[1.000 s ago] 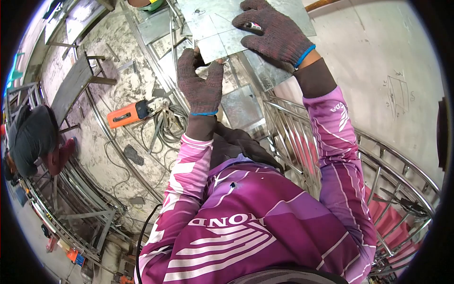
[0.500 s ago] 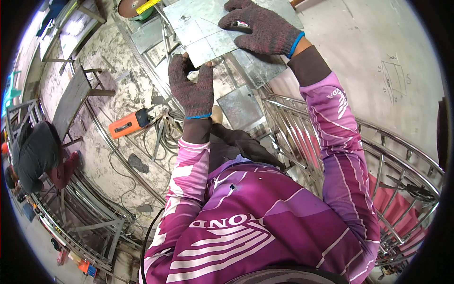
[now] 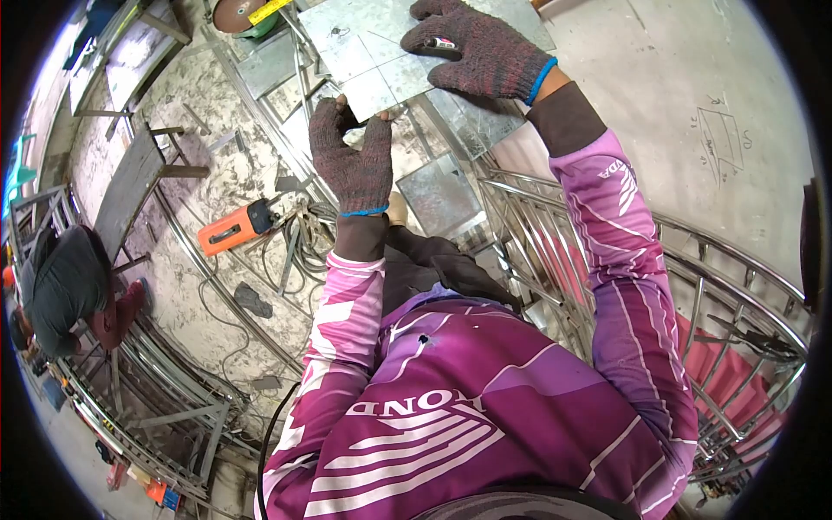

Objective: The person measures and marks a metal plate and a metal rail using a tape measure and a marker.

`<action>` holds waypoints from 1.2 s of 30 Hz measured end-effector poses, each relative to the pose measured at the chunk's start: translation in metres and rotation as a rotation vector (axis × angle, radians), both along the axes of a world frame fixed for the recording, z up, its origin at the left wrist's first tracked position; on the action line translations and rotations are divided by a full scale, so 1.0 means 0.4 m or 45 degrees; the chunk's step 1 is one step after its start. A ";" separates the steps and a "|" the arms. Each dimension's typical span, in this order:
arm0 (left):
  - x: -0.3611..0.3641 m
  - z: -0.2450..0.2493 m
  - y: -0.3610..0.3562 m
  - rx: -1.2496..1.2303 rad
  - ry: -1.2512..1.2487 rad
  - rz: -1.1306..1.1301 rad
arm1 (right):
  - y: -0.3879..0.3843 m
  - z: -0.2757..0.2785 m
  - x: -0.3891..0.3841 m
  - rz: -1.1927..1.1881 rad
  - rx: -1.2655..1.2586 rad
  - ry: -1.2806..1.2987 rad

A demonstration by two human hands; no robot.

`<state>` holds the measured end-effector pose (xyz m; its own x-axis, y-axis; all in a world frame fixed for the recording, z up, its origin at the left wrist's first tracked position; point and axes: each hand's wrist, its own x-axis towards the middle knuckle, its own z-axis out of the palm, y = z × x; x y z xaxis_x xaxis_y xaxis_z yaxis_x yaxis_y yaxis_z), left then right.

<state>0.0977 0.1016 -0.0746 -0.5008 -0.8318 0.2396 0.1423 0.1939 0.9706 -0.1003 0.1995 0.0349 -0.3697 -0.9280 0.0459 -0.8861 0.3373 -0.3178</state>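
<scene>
Two gloved hands on my feed right now, both at a shiny metal sheet (image 3: 368,48) up at the top of the head view, straight out in front of the wearer. The right hand (image 3: 490,56) lies over the sheet's right side, with a small marker (image 3: 444,44) gripped between forefinger and thumb. The left hand (image 3: 354,165) has thumb and forefinger parted around the near corner; from here I can't tell if they're actually pinching it. I can make out thin lines drawn across the metal, crossing near the middle. Another metal plate (image 3: 440,192) sits lower, between the left hand and some shiny railings (image 3: 706,264). Off left there's an orange tool (image 3: 232,230) on the floor by some coiled cable (image 3: 299,247), plus another person (image 3: 69,282) bent over at the far edge.
</scene>
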 end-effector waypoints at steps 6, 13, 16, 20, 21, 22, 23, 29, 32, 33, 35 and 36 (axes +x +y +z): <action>-0.011 0.001 0.005 0.052 0.075 0.017 | -0.008 0.021 0.003 0.006 0.044 -0.072; -0.013 0.002 -0.004 -0.025 0.102 0.065 | -0.009 0.022 0.006 0.002 0.025 -0.092; -0.015 -0.004 -0.006 -0.031 0.104 0.063 | -0.008 0.018 0.003 0.013 0.030 -0.046; -0.016 -0.006 -0.007 -0.045 0.102 0.077 | -0.009 0.015 -0.002 0.027 0.038 -0.038; -0.015 -0.005 -0.007 -0.045 0.073 0.078 | -0.010 0.017 -0.001 0.015 0.045 -0.079; -0.014 -0.004 -0.007 -0.045 0.075 0.077 | -0.010 0.019 0.000 0.002 0.051 -0.120; -0.012 -0.003 -0.007 -0.060 0.058 0.084 | -0.010 0.018 0.000 0.000 0.051 -0.117; -0.012 -0.004 -0.005 -0.054 0.069 0.084 | -0.007 0.014 -0.010 0.061 0.007 -0.174; -0.011 -0.003 -0.007 -0.078 0.067 0.089 | -0.012 0.018 -0.010 0.071 0.026 -0.108; -0.011 -0.003 -0.007 -0.106 0.052 0.099 | -0.013 0.022 -0.008 0.062 0.022 -0.141; -0.014 -0.004 -0.006 -0.075 0.090 0.083 | -0.010 0.022 -0.005 0.045 0.025 -0.173; -0.014 -0.003 -0.004 -0.047 0.127 0.071 | -0.011 0.016 -0.003 0.039 0.018 -0.106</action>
